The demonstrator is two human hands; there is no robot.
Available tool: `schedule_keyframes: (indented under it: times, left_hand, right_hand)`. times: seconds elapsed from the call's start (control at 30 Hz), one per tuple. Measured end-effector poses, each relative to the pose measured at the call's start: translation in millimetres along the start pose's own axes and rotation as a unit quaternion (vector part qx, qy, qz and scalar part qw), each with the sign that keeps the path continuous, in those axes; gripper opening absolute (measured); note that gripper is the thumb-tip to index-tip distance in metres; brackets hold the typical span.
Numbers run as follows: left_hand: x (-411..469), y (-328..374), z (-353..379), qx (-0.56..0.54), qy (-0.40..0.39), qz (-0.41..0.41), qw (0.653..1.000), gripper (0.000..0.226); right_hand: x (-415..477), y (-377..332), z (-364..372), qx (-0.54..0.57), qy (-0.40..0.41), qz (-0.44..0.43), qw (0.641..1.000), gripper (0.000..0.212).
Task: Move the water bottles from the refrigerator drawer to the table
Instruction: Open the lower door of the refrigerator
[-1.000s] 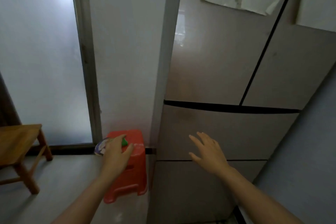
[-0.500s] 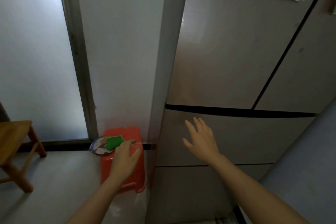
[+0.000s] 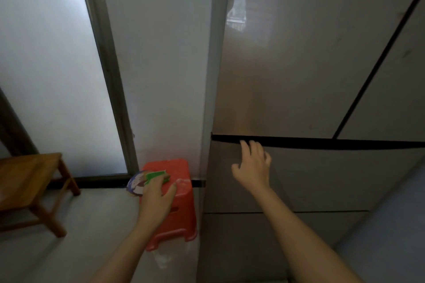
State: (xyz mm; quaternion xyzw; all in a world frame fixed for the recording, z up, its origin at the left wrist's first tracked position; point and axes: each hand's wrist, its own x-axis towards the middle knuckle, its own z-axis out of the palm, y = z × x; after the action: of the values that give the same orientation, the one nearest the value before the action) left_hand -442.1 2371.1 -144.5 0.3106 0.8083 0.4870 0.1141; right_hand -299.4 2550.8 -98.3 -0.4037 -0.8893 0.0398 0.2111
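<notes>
Wooden low table [image 3: 25,179]: far left on the pale floor, before the frosted glass door panel [image 3: 46,71].
Round printed disc with a green patch [image 3: 136,185]: at the stool's rear left corner, partly behind the left hand.
Red plastic stool [image 3: 180,220]: against the wall, just beside the refrigerator's left side.
Left hand [image 3: 156,200]: released, fingers relaxed, holding nothing, over the stool top.
Right hand [image 3: 253,167]: released, fingers spread, tips at the black seam topping the drawer.
Grey refrigerator drawer [image 3: 340,179]: front closed flush.
Water bottles: hidden; cannot tell where.
</notes>
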Motion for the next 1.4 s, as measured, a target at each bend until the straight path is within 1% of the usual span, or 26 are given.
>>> schedule_keyframes:
  times: [0.03, 0.07, 0.2, 0.27, 0.33, 0.43, 0.5, 0.57, 0.7, 0.77, 0.83, 0.9, 0.97, 1.0, 1.07, 1.17, 1.23, 1.3, 1.4]
  left_hand:
    - [0, -3, 1, 0.001, -0.002, -0.004, 1.0, 0.053]
    - [1, -5, 2, 0.0, -0.004, -0.003, 1.0, 0.056]
    - [-2, 17, -5, -0.006, -0.015, 0.037, 0.999, 0.038]
    - [-7, 32, 0, 0.003, -0.047, 0.077, 0.996, 0.042]
    - [-18, 50, 7, -0.007, -0.096, 0.15, 0.984, 0.049]
    - [-36, 76, 17, -0.01, -0.184, 0.267, 0.946, 0.056]
    - [-47, 88, 20, 0.003, -0.228, 0.319, 0.92, 0.056]
    - [-58, 93, 22, 0.011, -0.247, 0.347, 0.905, 0.054]
    - [-81, 98, 26, 0.041, -0.25, 0.403, 0.879, 0.052]
    - [-93, 102, 30, 0.024, -0.259, 0.421, 0.869, 0.051]
    - [-106, 104, 32, 0.002, -0.268, 0.439, 0.858, 0.049]
    - [-122, 109, 35, -0.017, -0.287, 0.457, 0.842, 0.049]
    - [-140, 115, 38, -0.027, -0.295, 0.47, 0.832, 0.049]
    - [-148, 119, 39, -0.032, -0.296, 0.475, 0.828, 0.048]
    - [-166, 126, 42, -0.035, -0.303, 0.485, 0.82, 0.048]
    - [-199, 138, 50, -0.027, -0.319, 0.483, 0.815, 0.049]
    - [-221, 147, 58, -0.035, -0.327, 0.466, 0.821, 0.049]
    - [-249, 162, 70, -0.04, -0.329, 0.458, 0.825, 0.054]
    - [-275, 176, 88, -0.033, -0.339, 0.472, 0.813, 0.052]
  right_hand:
    - [-1, 1, 1, -0.001, 0.008, -0.013, 1.0, 0.07]
    - [-4, 1, 0, 0.002, 0.008, -0.02, 1.0, 0.07]
    - [-42, 11, -1, 0.022, 0.063, -0.019, 0.998, 0.064]
    - [-67, 18, -7, 0.02, 0.092, -0.031, 0.995, 0.068]
    - [-88, 24, -13, 0.021, 0.106, -0.034, 0.994, 0.071]
    - [-117, 23, -29, 0.026, 0.082, 0.003, 0.996, 0.072]
    - [-136, 20, -41, 0.018, 0.047, 0.03, 0.998, 0.072]
    - [-156, 19, -55, -0.003, 0.029, 0.06, 0.998, 0.074]
    - [-195, 20, -79, -0.037, 0.011, 0.12, 0.992, 0.076]
    - [-216, 24, -92, -0.044, 0.0, 0.146, 0.988, 0.076]
    - [-238, 24, -102, -0.028, 0.026, 0.166, 0.985, 0.072]
    - [-266, 18, -109, 0.029, 0.093, 0.184, 0.978, 0.065]
    - [-294, 13, -114, 0.082, 0.171, 0.179, 0.965, 0.06]
    - [-305, 12, -116, 0.08, 0.197, 0.166, 0.963, 0.056]
    - [-325, 19, -119, 0.053, 0.234, 0.115, 0.964, 0.048]
    - [-351, 34, -129, 0.046, 0.214, 0.055, 0.974, 0.048]
    - [-365, 47, -134, 0.044, 0.201, 0.048, 0.977, 0.053]
    - [-385, 63, -142, 0.049, 0.201, 0.074, 0.975, 0.057]
    - [-405, 80, -153, 0.071, 0.205, 0.128, 0.968, 0.066]
